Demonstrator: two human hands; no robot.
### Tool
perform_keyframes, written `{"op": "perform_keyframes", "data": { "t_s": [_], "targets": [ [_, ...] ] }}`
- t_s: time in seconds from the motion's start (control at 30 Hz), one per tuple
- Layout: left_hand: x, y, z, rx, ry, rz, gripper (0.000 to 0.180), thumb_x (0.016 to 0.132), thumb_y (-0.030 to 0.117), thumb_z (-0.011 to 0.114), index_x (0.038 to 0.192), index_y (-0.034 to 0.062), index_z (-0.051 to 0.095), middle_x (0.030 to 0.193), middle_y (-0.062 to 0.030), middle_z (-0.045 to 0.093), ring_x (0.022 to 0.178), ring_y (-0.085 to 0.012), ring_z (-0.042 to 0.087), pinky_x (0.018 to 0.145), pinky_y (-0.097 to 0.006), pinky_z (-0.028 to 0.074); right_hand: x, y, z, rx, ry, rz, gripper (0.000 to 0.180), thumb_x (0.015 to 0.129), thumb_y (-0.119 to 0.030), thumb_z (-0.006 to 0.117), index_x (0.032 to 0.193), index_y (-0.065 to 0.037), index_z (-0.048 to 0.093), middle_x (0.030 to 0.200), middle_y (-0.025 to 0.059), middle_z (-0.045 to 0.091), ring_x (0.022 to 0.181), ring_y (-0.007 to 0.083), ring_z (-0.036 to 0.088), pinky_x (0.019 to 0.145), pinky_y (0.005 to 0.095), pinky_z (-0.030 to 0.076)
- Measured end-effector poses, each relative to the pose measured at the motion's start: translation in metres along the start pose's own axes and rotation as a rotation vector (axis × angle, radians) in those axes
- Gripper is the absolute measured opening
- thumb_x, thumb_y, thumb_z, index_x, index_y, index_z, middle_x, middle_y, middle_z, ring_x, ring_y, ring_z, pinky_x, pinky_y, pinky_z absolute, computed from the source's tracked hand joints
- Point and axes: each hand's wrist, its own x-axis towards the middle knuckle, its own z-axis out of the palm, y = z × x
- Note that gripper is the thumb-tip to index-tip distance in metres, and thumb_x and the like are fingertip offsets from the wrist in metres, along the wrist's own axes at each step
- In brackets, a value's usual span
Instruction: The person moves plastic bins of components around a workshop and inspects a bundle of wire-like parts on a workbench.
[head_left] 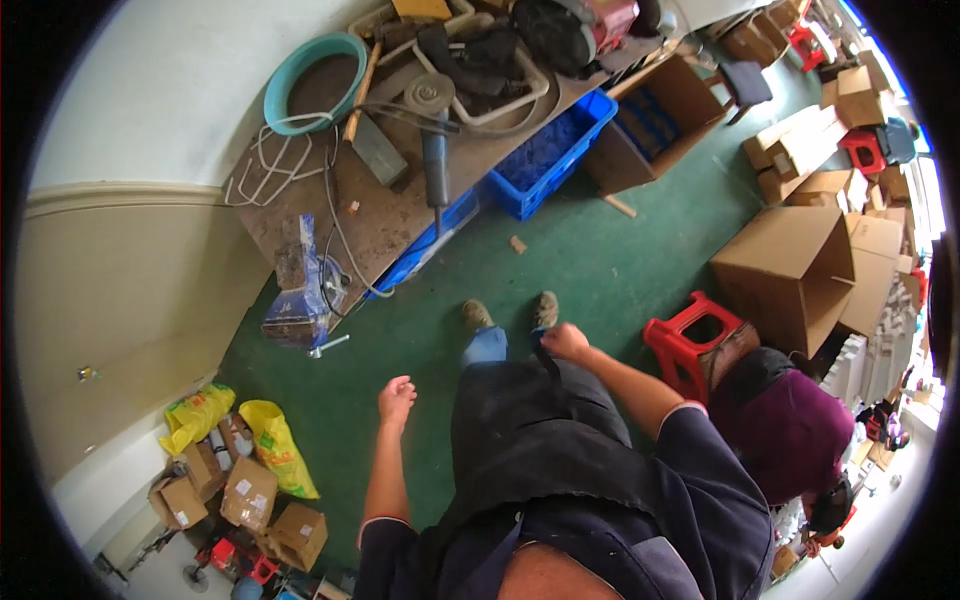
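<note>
I stand on a green floor (pixel 600 260) and look down at my dark apron and both shoes (pixel 510 314). My left hand (pixel 396 400) hangs free beside my body with fingers loosely apart and nothing in it. My right hand (pixel 565 342) is closed at the front of my thigh, pinching the dark apron fabric (pixel 545 400). Ahead stands a worn workbench (pixel 380 210) carrying a blue bench vise (pixel 300 300), an angle grinder (pixel 432 150), cables and other tools.
Blue crates (pixel 550 150) sit under the bench. A teal basin (pixel 315 85) is on the benchtop. A red stool (pixel 690 340) and open cardboard boxes (pixel 790 275) are at right. A person in a purple top (pixel 790 430) crouches at my right. Yellow bags (pixel 270 440) and small boxes lie at left.
</note>
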Motion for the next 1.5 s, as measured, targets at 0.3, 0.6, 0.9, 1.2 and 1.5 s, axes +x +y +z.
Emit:
{"op": "perform_keyframes", "data": {
  "t_s": [0.3, 0.6, 0.9, 1.2, 1.5],
  "targets": [
    [0.001, -0.045, -0.037, 0.116, -0.129, -0.045, 0.031, 0.094, 0.012, 0.060, 0.123, 0.0017, 0.060, 0.099, -0.0047, 0.067, 0.081, -0.0116, 0.064, 0.070, -0.025, 0.052, 0.170, -0.207, 0.066, 0.816, 0.022, 0.111, 0.055, 0.085, -0.041, 0.070, 0.116, 0.004, 0.065, 0.088, 0.0197, 0.071, 0.068, 0.0289, 0.070, 0.072, 0.0399, 0.057],
    [0.026, -0.102, -0.142, 0.184, -0.216, -0.131, 0.032, 0.096, 0.013, 0.058, 0.125, 0.0003, 0.059, 0.103, -0.0085, 0.068, 0.088, -0.0150, 0.067, 0.073, -0.027, 0.054, 0.260, -0.306, 0.139, 0.953, 0.348, 0.315, 0.076, 0.077, -0.048, 0.076, 0.123, 0.008, 0.055, 0.108, 0.0253, 0.068, 0.102, 0.0360, 0.068, 0.086, 0.0419, 0.053],
    [0.048, -0.179, -0.212, 0.089, 0.010, -0.280, 0.028, 0.096, 0.010, 0.058, 0.123, 0.0001, 0.060, 0.101, -0.0092, 0.068, 0.084, -0.0156, 0.066, 0.071, -0.029, 0.056, 0.320, -0.286, 0.164, 1.363, 0.444, 0.339, 0.031, 0.077, -0.017, 0.073, 0.100, 0.003, 0.066, 0.080, 0.0088, 0.067, 0.062, 0.0196, 0.061, 0.055, 0.0374, 0.049],
    [0.033, -0.143, -0.090, 0.154, -0.217, -0.218, 0.028, 0.099, 0.013, 0.054, 0.124, 0.0013, 0.059, 0.104, -0.0082, 0.067, 0.090, -0.0164, 0.066, 0.078, -0.030, 0.054, 0.229, -0.206, 0.158, 1.411, 0.583, 0.321, 0.023, 0.064, -0.005, 0.070, 0.086, -0.002, 0.061, 0.068, 0.0022, 0.059, 0.059, 0.0141, 0.053, 0.053, 0.0328, 0.043],
    [0.068, -0.104, -0.007, 0.211, -0.317, 0.009, 0.030, 0.098, 0.014, 0.058, 0.125, 0.0006, 0.057, 0.102, -0.0060, 0.066, 0.086, -0.0121, 0.064, 0.072, -0.026, 0.052, 0.110, -0.079, 0.170, 1.426, 0.598, 0.400, 0.032, 0.064, 0.001, 0.066, 0.095, 0.000, 0.062, 0.080, 0.0040, 0.063, 0.069, 0.0148, 0.056, 0.063, 0.0305, 0.046]
  ]
}}
